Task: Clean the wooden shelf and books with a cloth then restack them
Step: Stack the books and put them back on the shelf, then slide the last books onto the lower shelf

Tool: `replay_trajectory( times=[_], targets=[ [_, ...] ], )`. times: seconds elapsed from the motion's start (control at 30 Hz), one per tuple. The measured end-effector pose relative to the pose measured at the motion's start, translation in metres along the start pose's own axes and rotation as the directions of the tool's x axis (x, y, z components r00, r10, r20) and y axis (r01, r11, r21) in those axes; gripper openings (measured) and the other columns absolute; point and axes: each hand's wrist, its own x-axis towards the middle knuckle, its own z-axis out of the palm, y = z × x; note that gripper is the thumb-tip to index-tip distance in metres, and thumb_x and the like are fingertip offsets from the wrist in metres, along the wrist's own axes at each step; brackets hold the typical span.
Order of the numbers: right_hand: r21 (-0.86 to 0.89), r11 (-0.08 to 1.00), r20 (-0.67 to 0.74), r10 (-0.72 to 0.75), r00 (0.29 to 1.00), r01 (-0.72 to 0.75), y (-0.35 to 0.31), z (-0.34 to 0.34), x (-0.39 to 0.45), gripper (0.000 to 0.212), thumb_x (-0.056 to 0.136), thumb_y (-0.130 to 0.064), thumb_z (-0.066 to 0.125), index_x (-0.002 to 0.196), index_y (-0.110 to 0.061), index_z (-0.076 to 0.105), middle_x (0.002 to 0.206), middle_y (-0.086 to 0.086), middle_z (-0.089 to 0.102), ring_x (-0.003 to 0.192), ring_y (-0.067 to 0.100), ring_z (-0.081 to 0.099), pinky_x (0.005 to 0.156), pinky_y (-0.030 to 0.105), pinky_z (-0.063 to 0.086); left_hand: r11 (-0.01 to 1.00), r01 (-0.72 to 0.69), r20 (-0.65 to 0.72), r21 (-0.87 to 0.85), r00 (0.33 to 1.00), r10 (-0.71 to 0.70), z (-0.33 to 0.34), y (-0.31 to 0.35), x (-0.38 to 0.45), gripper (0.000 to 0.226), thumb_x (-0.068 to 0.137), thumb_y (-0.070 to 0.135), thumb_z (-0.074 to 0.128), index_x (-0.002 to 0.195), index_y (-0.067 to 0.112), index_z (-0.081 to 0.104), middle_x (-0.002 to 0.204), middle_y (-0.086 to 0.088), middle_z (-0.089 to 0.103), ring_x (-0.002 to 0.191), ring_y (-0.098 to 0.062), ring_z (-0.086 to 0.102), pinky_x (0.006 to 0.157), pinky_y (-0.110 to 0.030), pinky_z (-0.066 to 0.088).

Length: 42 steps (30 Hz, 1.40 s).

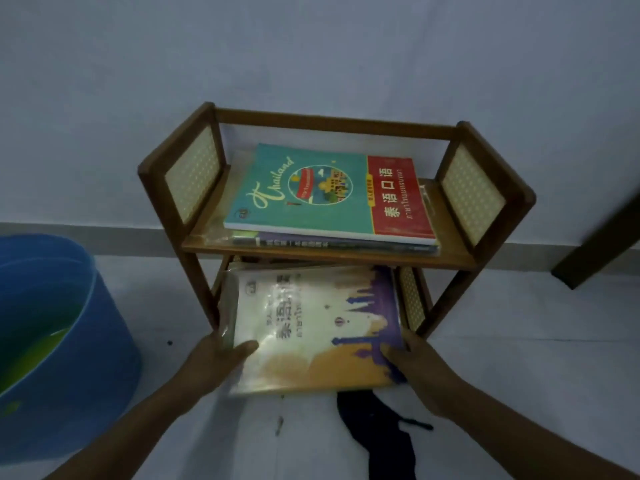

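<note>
A black cloth (pixel 381 434) lies crumpled on the pale floor (pixel 519 341), nearest the viewer and in front of the wooden shelf (pixel 485 199). Just beyond it, both hands hold a plastic-wrapped book (pixel 311 323) with a cream, orange and purple cover, which sticks out from the shelf's lower tier, tilted, its near edge past the front legs. The left hand (pixel 214 358) grips the book's near left corner, thumb lying on the cover, fingers hidden beneath. The right hand (pixel 415 362) grips the near right corner, fingers curled round the edge. To the left of the shelf stands a blue plastic tub (pixel 86 341) with something green inside. On the shelf's upper tier a teal and red Thailand book (pixel 311 199) lies flat atop a small stack of other books (pixel 346 244). The shelf has woven cane side panels and stands against a pale wall (pixel 311 57). To its right, a dark wooden post (pixel 595 244) leans into view.
</note>
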Motion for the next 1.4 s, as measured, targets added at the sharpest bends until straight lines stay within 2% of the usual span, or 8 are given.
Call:
replay_trajectory(
  times=[0.2, 0.33, 0.4, 0.5, 0.6, 0.87, 1.17, 1.4],
  targets=[
    [-0.052, 0.996, -0.107, 0.07, 0.992, -0.076, -0.003, 0.002, 0.067, 0.034, 0.098, -0.014, 0.05, 0.131, -0.004, 0.052, 0.127, 0.016, 0.059, 0.101, 0.024, 0.057, 0.067, 0.024, 0.048, 0.999, -0.026, -0.077, -0.041, 0.997, 0.023, 0.015, 0.007, 0.043, 0.01, 0.083, 0.022, 0.071, 0.081, 0.017, 0.063, 0.081, -0.005, 0.066, 0.08, -0.024, 0.064, 0.066, -0.031, 0.051],
    [-0.265, 0.964, -0.189, -0.07, 0.979, 0.018, 0.014, 0.005, 0.071, 0.02, 0.097, -0.015, 0.051, 0.116, -0.012, 0.055, 0.102, 0.01, 0.064, 0.084, 0.023, 0.059, 0.07, 0.041, 0.053, 0.999, -0.014, -0.077, 0.043, 0.997, 0.017, 0.017, -0.014, 0.046, 0.038, 0.069, 0.048, 0.078, 0.096, 0.024, 0.067, 0.091, 0.001, 0.073, 0.085, -0.015, 0.068, 0.084, -0.046, 0.055],
    [-0.455, 0.875, -0.193, -0.276, 0.942, 0.163, 0.028, 0.001, 0.07, 0.021, 0.092, -0.022, 0.057, 0.111, -0.012, 0.053, 0.085, 0.002, 0.062, 0.071, 0.015, 0.057, 0.064, 0.039, 0.052, 0.995, -0.089, -0.007, 0.036, 0.996, 0.089, 0.023, -0.013, 0.033, 0.064, 0.063, 0.039, 0.085, 0.112, 0.048, 0.046, 0.103, 0.023, 0.063, 0.089, 0.006, 0.062, 0.082, -0.022, 0.054],
    [-0.535, 0.776, 0.027, -0.379, 0.925, 0.333, 0.042, -0.01, 0.067, 0.072, 0.074, -0.029, 0.072, 0.135, -0.022, 0.034, 0.113, -0.007, 0.056, 0.102, 0.003, 0.057, 0.078, 0.021, 0.051, 0.969, -0.194, 0.083, 0.152, 0.98, 0.183, 0.025, -0.025, 0.026, 0.118, 0.056, 0.038, 0.088, 0.131, 0.053, -0.002, 0.118, 0.038, 0.045, 0.102, 0.016, 0.055, 0.076, -0.006, 0.045],
    [-0.543, 0.764, 0.178, -0.3, 0.937, 0.347, 0.046, -0.023, 0.067, 0.118, 0.07, -0.04, 0.08, 0.15, -0.032, -0.006, 0.154, -0.004, 0.029, 0.138, 0.012, 0.036, 0.105, 0.036, 0.043, 0.889, -0.177, 0.034, 0.422, 0.983, 0.18, 0.023, -0.034, 0.034, 0.123, 0.072, 0.038, 0.078, 0.143, 0.039, -0.023, 0.143, 0.001, 0.046, 0.119, -0.021, 0.055, 0.087, -0.028, 0.048],
    [-0.917, 0.392, 0.039, -0.098, 0.994, 0.075, 0.013, -0.006, 0.072, 0.078, 0.095, -0.038, 0.053, 0.152, -0.013, 0.006, 0.135, 0.019, 0.048, 0.115, 0.032, 0.053, 0.088, 0.036, 0.048, 0.765, -0.13, -0.152, 0.631, 0.946, 0.287, 0.029, -0.027, 0.066, 0.076, 0.086, 0.03, 0.065, 0.147, 0.02, 0.021, 0.114, -0.015, 0.064, 0.094, -0.034, 0.066, 0.072, -0.042, 0.057],
    [-0.715, 0.699, -0.322, -0.285, 0.903, -0.035, 0.04, 0.014, 0.015, 0.066, 0.085, -0.039, 0.066, 0.139, -0.013, 0.036, 0.125, 0.013, 0.046, 0.116, 0.032, 0.047, 0.093, 0.041, 0.045, 0.713, -0.195, -0.181, 0.674, 0.892, 0.415, 0.046, -0.041, 0.054, 0.066, 0.082, 0.016, 0.066, 0.139, 0.013, 0.033, 0.129, -0.02, 0.047, 0.097, -0.039, 0.06, 0.062, -0.043, 0.056],
    [-0.574, 0.767, -0.16, 0.24, 0.957, -0.288, 0.072, 0.045, -0.057, 0.05, 0.086, -0.05, 0.059, 0.115, -0.012, 0.045, 0.109, 0.0, 0.056, 0.093, 0.014, 0.053, 0.079, 0.026, 0.043, 0.892, -0.048, -0.231, 0.449, 0.958, 0.167, 0.088, -0.058, -0.028, 0.056, 0.088, 0.031, 0.06, 0.137, 0.008, 0.044, 0.14, -0.015, 0.046, 0.127, -0.03, 0.044, 0.102, -0.038, 0.042]
  ],
)
